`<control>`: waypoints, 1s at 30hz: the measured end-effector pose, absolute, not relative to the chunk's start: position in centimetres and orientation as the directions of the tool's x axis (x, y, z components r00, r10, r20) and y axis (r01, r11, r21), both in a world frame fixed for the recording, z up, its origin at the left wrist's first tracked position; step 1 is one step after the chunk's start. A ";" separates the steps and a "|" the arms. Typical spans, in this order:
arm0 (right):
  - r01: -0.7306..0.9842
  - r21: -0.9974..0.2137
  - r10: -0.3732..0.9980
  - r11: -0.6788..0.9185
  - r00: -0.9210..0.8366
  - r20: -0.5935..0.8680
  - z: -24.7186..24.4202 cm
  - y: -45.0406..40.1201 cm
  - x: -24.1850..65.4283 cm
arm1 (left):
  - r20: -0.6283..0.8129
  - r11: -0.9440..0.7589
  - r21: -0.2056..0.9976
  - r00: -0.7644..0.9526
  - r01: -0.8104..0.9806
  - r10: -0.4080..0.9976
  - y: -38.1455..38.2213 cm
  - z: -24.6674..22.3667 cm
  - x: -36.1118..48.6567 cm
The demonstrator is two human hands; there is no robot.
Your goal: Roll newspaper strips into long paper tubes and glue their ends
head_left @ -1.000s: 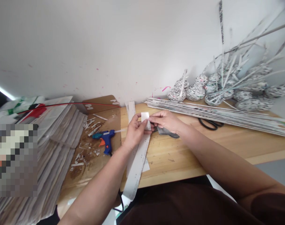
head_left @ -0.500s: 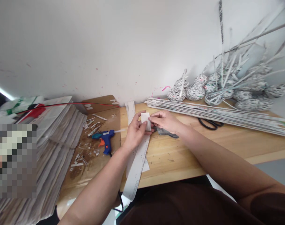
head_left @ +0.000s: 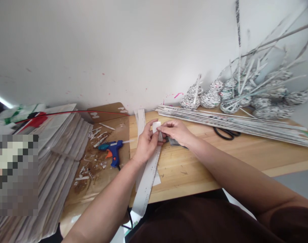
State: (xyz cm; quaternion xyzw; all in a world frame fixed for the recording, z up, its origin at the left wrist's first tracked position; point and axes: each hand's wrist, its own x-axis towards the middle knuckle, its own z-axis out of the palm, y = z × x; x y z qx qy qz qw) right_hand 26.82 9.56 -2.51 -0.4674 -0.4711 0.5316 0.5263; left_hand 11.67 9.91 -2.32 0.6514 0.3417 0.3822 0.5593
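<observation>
Head camera view: at the clock's center, over our desk (head_left: 191, 172), our left hand (head_left: 146, 145) clasps a small white paper piece (head_left: 156, 126), probably steadying it, while our right hand (head_left: 178, 132) closes fingertips on its edge. The blue glue gun (head_left: 114, 152) lies at nine o'clock, apparently within easy reach; long paper rods (head_left: 219, 122) lie toward three.

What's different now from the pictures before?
The right hand's fingertips moved a little left, further over the white paper, whose top end now looks more curved. I see nothing newly picked up or let go. The left hand still holds the paper, and the blue glue gun still lies on its side.
</observation>
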 end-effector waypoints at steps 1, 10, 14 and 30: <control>-0.118 -0.993 1.000 0.005 -0.006 0.006 -2.6 9.6 26.8 | 0.120 -0.143 0.990 0.478 0.012 0.870 9.9 -2.3 11.7; -0.089 -0.995 0.991 0.046 -0.123 0.056 -1.9 9.3 27.6 | 0.090 -0.093 0.995 0.500 -0.020 0.861 10.3 -2.7 11.6; -0.116 -0.993 0.994 0.037 -0.096 0.048 -2.0 9.4 27.6 | 0.068 -0.060 0.998 0.506 -0.033 0.860 10.6 -2.9 11.6; -0.147 -0.988 0.998 0.049 0.054 0.042 -1.8 9.3 26.9 | 0.011 0.001 1.000 0.483 -0.023 0.875 10.7 -3.1 11.8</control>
